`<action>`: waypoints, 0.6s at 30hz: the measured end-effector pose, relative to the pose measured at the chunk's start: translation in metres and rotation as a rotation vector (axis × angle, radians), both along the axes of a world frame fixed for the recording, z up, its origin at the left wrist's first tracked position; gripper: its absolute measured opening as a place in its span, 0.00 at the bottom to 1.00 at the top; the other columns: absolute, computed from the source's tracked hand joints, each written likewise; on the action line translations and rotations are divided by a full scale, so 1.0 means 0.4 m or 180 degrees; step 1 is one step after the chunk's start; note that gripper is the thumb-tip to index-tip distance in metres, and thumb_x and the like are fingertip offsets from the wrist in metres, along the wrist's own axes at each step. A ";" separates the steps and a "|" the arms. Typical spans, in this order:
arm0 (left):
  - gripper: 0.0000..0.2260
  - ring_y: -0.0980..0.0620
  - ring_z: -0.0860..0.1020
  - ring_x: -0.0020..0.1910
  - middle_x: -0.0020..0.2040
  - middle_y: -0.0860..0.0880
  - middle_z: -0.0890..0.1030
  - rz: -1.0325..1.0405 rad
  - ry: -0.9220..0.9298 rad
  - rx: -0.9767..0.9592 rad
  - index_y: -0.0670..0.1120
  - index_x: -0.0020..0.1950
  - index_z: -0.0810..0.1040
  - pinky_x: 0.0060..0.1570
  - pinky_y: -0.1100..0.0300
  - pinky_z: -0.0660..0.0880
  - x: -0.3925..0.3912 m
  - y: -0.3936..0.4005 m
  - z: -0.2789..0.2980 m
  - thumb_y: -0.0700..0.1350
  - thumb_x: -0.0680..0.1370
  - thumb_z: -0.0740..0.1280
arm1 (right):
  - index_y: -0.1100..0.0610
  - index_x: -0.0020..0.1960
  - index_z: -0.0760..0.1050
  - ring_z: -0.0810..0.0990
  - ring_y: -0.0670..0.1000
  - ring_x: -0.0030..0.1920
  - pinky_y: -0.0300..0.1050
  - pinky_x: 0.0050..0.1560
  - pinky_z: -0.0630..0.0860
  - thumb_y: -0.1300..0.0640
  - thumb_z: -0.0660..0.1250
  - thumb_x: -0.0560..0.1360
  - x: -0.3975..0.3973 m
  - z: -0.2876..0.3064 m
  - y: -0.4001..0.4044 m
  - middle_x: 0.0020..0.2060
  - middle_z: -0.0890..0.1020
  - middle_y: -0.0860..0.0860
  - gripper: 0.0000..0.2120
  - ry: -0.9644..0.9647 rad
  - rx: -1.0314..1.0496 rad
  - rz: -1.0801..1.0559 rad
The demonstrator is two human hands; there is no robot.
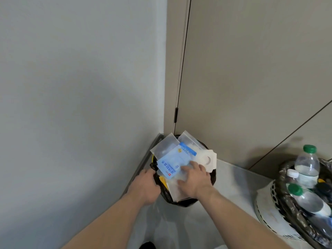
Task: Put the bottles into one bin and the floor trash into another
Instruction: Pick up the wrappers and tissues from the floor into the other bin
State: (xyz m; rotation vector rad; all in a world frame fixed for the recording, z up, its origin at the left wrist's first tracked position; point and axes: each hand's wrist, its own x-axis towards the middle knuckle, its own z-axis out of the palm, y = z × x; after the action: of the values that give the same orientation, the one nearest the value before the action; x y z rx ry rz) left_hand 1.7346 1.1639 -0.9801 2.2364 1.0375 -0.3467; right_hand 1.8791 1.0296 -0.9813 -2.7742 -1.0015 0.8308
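Head view: right hand presses blue-printed plastic packets, crumpled, glossy.

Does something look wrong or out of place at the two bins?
The packets stick up above the rim of the corner bin, so the right hand presses them while the left hand grips the rim. Bottles overtop the white bin.

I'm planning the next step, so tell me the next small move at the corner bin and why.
Probably press down with the right hand to push the blue packet and clear bags deeper. They stick up above the rim of the black-lined bin in the corner, while the left hand grips the rim to steady it.
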 end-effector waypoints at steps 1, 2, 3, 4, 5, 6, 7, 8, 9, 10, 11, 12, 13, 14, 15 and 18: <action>0.25 0.46 0.71 0.70 0.70 0.48 0.70 -0.0053 -0.0031 -0.0018 0.52 0.75 0.67 0.68 0.56 0.70 0.001 -0.003 -0.002 0.45 0.77 0.64 | 0.41 0.77 0.62 0.54 0.60 0.78 0.61 0.77 0.55 0.41 0.61 0.78 -0.002 -0.016 0.006 0.79 0.55 0.51 0.29 0.0015 -0.0079 0.0038; 0.26 0.47 0.71 0.71 0.71 0.49 0.69 -0.0109 -0.0064 -0.0038 0.52 0.76 0.66 0.68 0.56 0.69 0.001 -0.004 -0.005 0.45 0.77 0.64 | 0.41 0.77 0.62 0.53 0.61 0.79 0.62 0.77 0.53 0.41 0.60 0.78 -0.002 -0.031 0.013 0.80 0.55 0.51 0.28 0.0017 -0.0141 0.0060; 0.27 0.48 0.71 0.71 0.72 0.50 0.69 -0.0171 -0.0102 -0.0065 0.53 0.77 0.65 0.69 0.56 0.69 0.000 -0.005 -0.007 0.45 0.77 0.64 | 0.41 0.76 0.62 0.52 0.61 0.79 0.63 0.77 0.53 0.41 0.59 0.78 0.000 -0.046 0.022 0.80 0.55 0.52 0.27 0.0016 -0.0216 0.0078; 0.28 0.49 0.71 0.71 0.73 0.50 0.68 -0.0239 -0.0116 -0.0093 0.54 0.77 0.65 0.70 0.57 0.68 0.000 -0.005 -0.010 0.44 0.77 0.64 | 0.41 0.75 0.63 0.53 0.61 0.78 0.63 0.76 0.53 0.42 0.58 0.78 0.003 -0.060 0.030 0.79 0.56 0.53 0.25 0.0016 -0.0308 0.0089; 0.28 0.49 0.70 0.72 0.73 0.51 0.68 -0.0317 -0.0117 -0.0109 0.54 0.77 0.66 0.71 0.58 0.67 -0.003 -0.004 -0.013 0.44 0.77 0.64 | 0.42 0.74 0.65 0.54 0.61 0.77 0.64 0.75 0.54 0.42 0.57 0.78 0.006 -0.073 0.041 0.78 0.57 0.53 0.24 0.0011 -0.0402 0.0103; 0.28 0.50 0.70 0.72 0.74 0.51 0.68 -0.0383 -0.0104 -0.0113 0.54 0.77 0.67 0.71 0.59 0.66 -0.005 -0.001 -0.018 0.44 0.77 0.64 | 0.42 0.73 0.66 0.56 0.62 0.75 0.65 0.74 0.55 0.43 0.57 0.78 0.010 -0.084 0.051 0.77 0.59 0.53 0.24 0.0004 -0.0506 0.0126; 0.28 0.51 0.69 0.73 0.75 0.51 0.67 -0.0422 -0.0091 -0.0117 0.53 0.77 0.67 0.73 0.59 0.65 -0.007 0.001 -0.022 0.44 0.77 0.64 | 0.43 0.73 0.66 0.57 0.62 0.74 0.66 0.74 0.56 0.43 0.57 0.78 0.014 -0.093 0.061 0.76 0.60 0.54 0.23 0.0012 -0.0616 0.0146; 0.28 0.51 0.68 0.74 0.76 0.51 0.65 -0.0436 -0.0066 -0.0117 0.53 0.78 0.67 0.74 0.60 0.63 -0.009 0.005 -0.027 0.45 0.77 0.64 | 0.44 0.73 0.67 0.58 0.62 0.74 0.66 0.73 0.57 0.42 0.57 0.78 0.019 -0.101 0.071 0.75 0.61 0.54 0.24 0.0019 -0.0723 0.0163; 0.28 0.52 0.67 0.76 0.78 0.52 0.63 -0.0441 -0.0043 -0.0122 0.53 0.78 0.67 0.75 0.60 0.61 -0.012 0.008 -0.033 0.45 0.77 0.64 | 0.44 0.73 0.67 0.59 0.63 0.73 0.66 0.72 0.59 0.42 0.58 0.78 0.023 -0.110 0.080 0.74 0.62 0.55 0.24 0.0012 -0.0818 0.0183; 0.28 0.52 0.66 0.76 0.79 0.52 0.62 -0.0448 -0.0029 -0.0121 0.54 0.78 0.67 0.75 0.60 0.61 -0.012 0.011 -0.038 0.46 0.77 0.64 | 0.45 0.74 0.67 0.61 0.63 0.72 0.65 0.71 0.61 0.42 0.58 0.78 0.027 -0.120 0.089 0.73 0.64 0.55 0.25 -0.0008 -0.0898 0.0203; 0.27 0.53 0.66 0.76 0.78 0.53 0.63 -0.0469 -0.0041 -0.0093 0.54 0.78 0.68 0.75 0.60 0.61 -0.011 0.013 -0.041 0.46 0.78 0.64 | 0.46 0.74 0.68 0.63 0.63 0.70 0.64 0.70 0.63 0.41 0.59 0.78 0.030 -0.129 0.097 0.71 0.66 0.56 0.25 -0.0037 -0.0963 0.0228; 0.27 0.53 0.68 0.75 0.77 0.54 0.64 -0.0493 -0.0065 -0.0045 0.54 0.78 0.68 0.74 0.60 0.63 -0.009 0.015 -0.045 0.46 0.78 0.64 | 0.47 0.73 0.68 0.64 0.62 0.69 0.63 0.68 0.63 0.40 0.59 0.78 0.032 -0.136 0.105 0.70 0.67 0.56 0.26 -0.0063 -0.1023 0.0245; 0.26 0.52 0.69 0.74 0.76 0.54 0.66 -0.0498 -0.0089 0.0005 0.54 0.77 0.69 0.73 0.59 0.65 -0.005 0.016 -0.047 0.47 0.78 0.65 | 0.48 0.73 0.69 0.64 0.62 0.69 0.62 0.67 0.64 0.39 0.60 0.78 0.033 -0.143 0.110 0.70 0.68 0.57 0.26 -0.0077 -0.1078 0.0256; 0.25 0.52 0.70 0.73 0.75 0.54 0.68 -0.0484 -0.0101 0.0061 0.54 0.76 0.70 0.72 0.59 0.66 0.000 0.014 -0.048 0.47 0.78 0.65 | 0.48 0.74 0.69 0.64 0.62 0.69 0.62 0.67 0.64 0.39 0.60 0.78 0.035 -0.148 0.113 0.70 0.68 0.57 0.27 -0.0082 -0.1121 0.0267; 0.24 0.51 0.71 0.71 0.73 0.53 0.70 -0.0474 -0.0098 0.0142 0.54 0.76 0.71 0.71 0.58 0.67 0.004 0.012 -0.046 0.48 0.79 0.65 | 0.49 0.74 0.68 0.64 0.62 0.69 0.62 0.68 0.64 0.39 0.60 0.78 0.034 -0.153 0.116 0.70 0.69 0.58 0.27 -0.0078 -0.1142 0.0278; 0.22 0.49 0.75 0.65 0.65 0.52 0.73 -0.0317 -0.0105 0.0304 0.57 0.72 0.72 0.64 0.55 0.73 0.012 0.006 -0.043 0.53 0.78 0.68 | 0.47 0.74 0.68 0.64 0.62 0.69 0.63 0.69 0.63 0.40 0.61 0.77 0.030 -0.146 0.105 0.70 0.68 0.57 0.27 0.0013 -0.1047 0.0332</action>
State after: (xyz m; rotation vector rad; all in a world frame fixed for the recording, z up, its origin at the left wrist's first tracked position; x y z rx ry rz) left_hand 1.7393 1.1663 -0.9975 2.3768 0.9457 -0.3074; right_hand 1.8911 1.0717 -1.0398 -3.0055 -1.1073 1.1072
